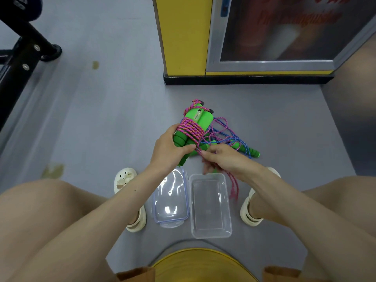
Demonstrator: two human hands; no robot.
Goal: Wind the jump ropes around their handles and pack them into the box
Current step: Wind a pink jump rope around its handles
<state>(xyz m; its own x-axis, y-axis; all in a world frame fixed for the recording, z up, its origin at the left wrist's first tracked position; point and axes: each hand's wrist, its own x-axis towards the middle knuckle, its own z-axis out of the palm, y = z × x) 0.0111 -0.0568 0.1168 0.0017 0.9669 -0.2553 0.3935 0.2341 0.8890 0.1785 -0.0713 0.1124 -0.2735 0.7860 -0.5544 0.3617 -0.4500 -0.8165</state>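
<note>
My left hand grips a pair of green jump-rope handles, held together above the floor. Pink rope is wound several turns around their middle. My right hand pinches the loose pink rope just below the handles, and a pink tail hangs from it. A second green-handled rope with blue and pink cord lies loose on the floor behind my right hand. The clear plastic box stands open on the floor between my feet, with its clear lid lying to its left.
I sit low with both knees spread, and pale sandals flank the box and lid. A yellow pillar with a black base and a glass cabinet door stand ahead. A black metal frame occupies the far left. Grey floor lies all around.
</note>
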